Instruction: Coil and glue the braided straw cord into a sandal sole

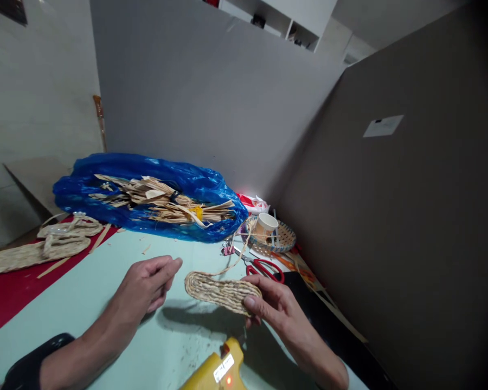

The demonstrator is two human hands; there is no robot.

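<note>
My right hand (274, 309) pinches the near end of a flat oval mat of coiled straw braid (219, 291), holding it just above the pale green table (106, 292). A loose tail of braid runs from the mat up toward the right. My left hand (148, 284) hovers to the left of the mat, fingers loosely curled and slightly apart, holding nothing. A dark band sits on my left wrist. A yellow glue gun (217, 374) with a lit red lamp lies at the near edge, just below the mat.
A blue plastic bag (146, 195) of dried straw strips lies at the back. Red-handled scissors (264, 268), a paper cup (265, 225) and a small woven basket (282, 238) sit at right. Woven straw soles (36, 249) rest on a red cloth at left. Grey partition walls enclose the table.
</note>
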